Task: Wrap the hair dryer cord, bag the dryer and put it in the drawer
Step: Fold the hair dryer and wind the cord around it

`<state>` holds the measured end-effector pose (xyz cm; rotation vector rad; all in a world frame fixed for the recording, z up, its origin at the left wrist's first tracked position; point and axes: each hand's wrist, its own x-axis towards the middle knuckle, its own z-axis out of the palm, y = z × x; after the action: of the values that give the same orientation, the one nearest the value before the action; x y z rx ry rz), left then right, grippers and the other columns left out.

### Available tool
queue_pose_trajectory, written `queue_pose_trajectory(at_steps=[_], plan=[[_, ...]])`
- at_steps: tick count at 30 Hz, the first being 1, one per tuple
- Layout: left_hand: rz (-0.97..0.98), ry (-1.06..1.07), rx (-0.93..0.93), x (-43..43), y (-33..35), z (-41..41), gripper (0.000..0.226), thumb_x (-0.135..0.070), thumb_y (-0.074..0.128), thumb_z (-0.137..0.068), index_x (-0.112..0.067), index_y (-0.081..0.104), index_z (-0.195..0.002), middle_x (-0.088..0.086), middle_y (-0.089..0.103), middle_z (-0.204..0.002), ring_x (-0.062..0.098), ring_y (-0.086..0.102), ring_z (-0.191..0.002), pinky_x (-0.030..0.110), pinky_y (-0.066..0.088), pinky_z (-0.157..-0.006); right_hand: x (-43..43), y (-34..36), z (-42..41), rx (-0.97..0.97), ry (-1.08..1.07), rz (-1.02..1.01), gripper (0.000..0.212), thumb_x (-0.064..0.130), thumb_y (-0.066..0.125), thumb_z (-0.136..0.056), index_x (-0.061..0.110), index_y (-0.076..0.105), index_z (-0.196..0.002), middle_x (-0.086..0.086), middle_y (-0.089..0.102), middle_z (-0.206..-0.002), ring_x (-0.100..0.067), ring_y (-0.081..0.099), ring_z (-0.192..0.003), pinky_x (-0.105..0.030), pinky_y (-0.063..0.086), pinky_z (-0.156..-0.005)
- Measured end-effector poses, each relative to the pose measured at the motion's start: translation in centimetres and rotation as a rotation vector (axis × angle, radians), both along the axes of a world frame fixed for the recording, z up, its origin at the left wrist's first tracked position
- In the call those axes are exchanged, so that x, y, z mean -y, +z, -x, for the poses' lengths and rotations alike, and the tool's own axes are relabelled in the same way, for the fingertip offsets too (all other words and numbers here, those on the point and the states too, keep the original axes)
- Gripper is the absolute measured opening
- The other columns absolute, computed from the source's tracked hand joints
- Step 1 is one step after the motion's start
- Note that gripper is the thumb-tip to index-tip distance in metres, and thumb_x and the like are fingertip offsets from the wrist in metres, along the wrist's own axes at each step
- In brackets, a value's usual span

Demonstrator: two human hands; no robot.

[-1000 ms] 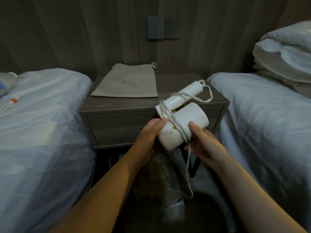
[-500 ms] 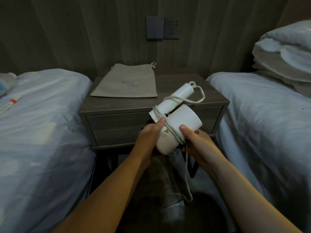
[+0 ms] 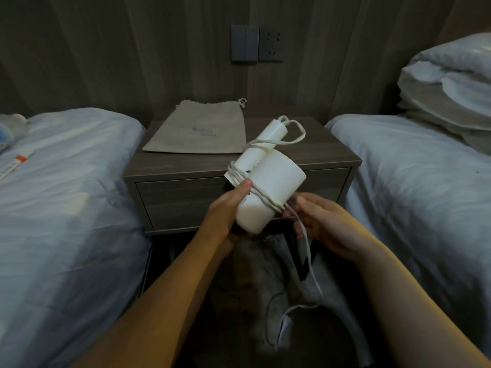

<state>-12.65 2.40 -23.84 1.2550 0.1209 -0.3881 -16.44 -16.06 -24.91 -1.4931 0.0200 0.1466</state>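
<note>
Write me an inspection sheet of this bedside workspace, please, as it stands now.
Surface: nightstand, wood-grain top; its drawer closed.
Job's things: hair dryer held before the drawer; cloth bag flat on the nightstand.
Clutter: flat item with an orange mark on the left bed.
Grippers: left hand grips the hair dryer; right hand pinches the cord.
Cables: cord looped round the hair dryer, loose tail hanging below the right hand.
Surroundings: right bed with folded bedding; wall socket and switch above.
</note>
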Motion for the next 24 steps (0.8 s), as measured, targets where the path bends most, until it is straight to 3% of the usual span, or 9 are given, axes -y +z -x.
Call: queue_pose_trajectory(at_steps=[3,6,9,12,14,17,19,21,24], plan=[[-0.037,0.039,0.004,-0.2,0.2,0.0,0.020,-0.043,0.064,-0.080,-0.024,0.062,-0.087,0.010,0.065,-0.099,0.030,0.062,-0.091,0.056,0.051,-0.089,-0.3,0.2,0.1,-0.001,0.000,0.245,0.015,0.014,0.055,-0.091,0.010,0.066,-0.100,-0.016,0.067,-0.079,-0.013,0.052,-0.049,-0.022,0.043,-0.050],[-0.062,0.078,0.061,-0.3,0.5,0.0,0.014,-0.039,0.063,-0.082,-0.026,0.060,-0.084,0.004,0.064,-0.093,0.021,0.062,-0.083,0.042,0.056,-0.075,-0.9,0.7,0.5,0.005,0.038,0.550,0.025,0.021,0.056,-0.090,0.007,0.068,-0.073,-0.024,0.070,-0.075,-0.014,0.051,-0.046,-0.024,0.041,-0.052],[-0.226,0.151,0.216,-0.5,0.4,-0.1,0.012,-0.038,0.067,-0.079,-0.028,0.060,-0.082,-0.002,0.062,-0.093,0.012,0.059,-0.083,0.027,0.049,-0.064,-1.5,1.5,0.9,0.008,0.015,0.699,0.029,0.021,0.055,-0.091,0.008,0.066,-0.067,-0.007,0.068,-0.054,-0.009,0.050,-0.038,-0.019,0.042,-0.047],[-0.378,0.200,0.369,-0.5,0.1,-0.1,0.025,-0.036,0.072,-0.075,-0.025,0.059,-0.093,-0.011,0.058,-0.090,0.006,0.055,-0.083,0.020,0.044,-0.063,-2.0,1.9,1.2,0.005,0.040,0.808,0.023,0.020,0.053,-0.092,0.005,0.067,-0.080,-0.012,0.071,-0.064,-0.009,0.051,-0.037,-0.022,0.046,-0.048],[-0.446,0.234,0.430,-0.5,-0.1,0.0,0.032,-0.037,0.074,-0.072,-0.026,0.057,-0.097,-0.014,0.056,-0.089,0.006,0.054,-0.085,0.018,0.043,-0.064,-2.4,1.8,1.3,-0.018,0.121,0.872,0.014,0.019,0.053,-0.092,0.014,0.066,-0.094,-0.011,0.069,-0.061,-0.011,0.055,-0.039,-0.026,0.049,-0.049],[-0.598,0.247,0.497,-0.5,-0.5,-0.2,0.056,-0.044,0.077,-0.065,-0.024,0.056,-0.114,-0.008,0.055,-0.106,0.010,0.052,-0.098,0.024,0.047,-0.078,-2.8,1.9,1.7,-0.037,0.207,0.946,0.019,0.020,0.053,-0.091,0.028,0.061,-0.106,-0.003,0.063,-0.053,-0.007,0.053,-0.035,-0.021,0.046,-0.044],[-0.716,0.252,0.574,-0.5,-0.8,0.0,0.071,-0.043,0.079,-0.063,-0.018,0.052,-0.124,-0.004,0.051,-0.114,0.009,0.046,-0.104,0.025,0.043,-0.081,-3.2,2.4,2.1,-0.001,0.226,0.998,0.017,0.021,0.054,-0.089,0.030,0.060,-0.102,0.002,0.060,-0.052,-0.004,0.052,-0.035,-0.017,0.042,-0.043],[-0.849,0.268,0.690,-0.6,-0.8,0.3,0.075,-0.042,0.080,-0.062,-0.015,0.051,-0.126,0.000,0.050,-0.119,0.008,0.043,-0.103,0.024,0.038,-0.081,-3.6,3.0,2.5,0.039,0.224,1.078,0.010,0.024,0.055,-0.087,0.032,0.060,-0.090,0.007,0.056,-0.056,-0.001,0.055,-0.044,-0.018,0.044,-0.051],[-0.945,0.270,0.768,-0.9,-0.7,0.2,0.078,-0.044,0.081,-0.060,-0.015,0.052,-0.126,0.004,0.052,-0.121,0.017,0.050,-0.107,0.026,0.040,-0.083,-3.7,3.7,2.8,0.086,0.195,1.192,0.016,0.020,0.054,-0.087,0.023,0.066,-0.097,0.008,0.058,-0.070,-0.010,0.061,-0.069,-0.030,0.054,-0.071]])
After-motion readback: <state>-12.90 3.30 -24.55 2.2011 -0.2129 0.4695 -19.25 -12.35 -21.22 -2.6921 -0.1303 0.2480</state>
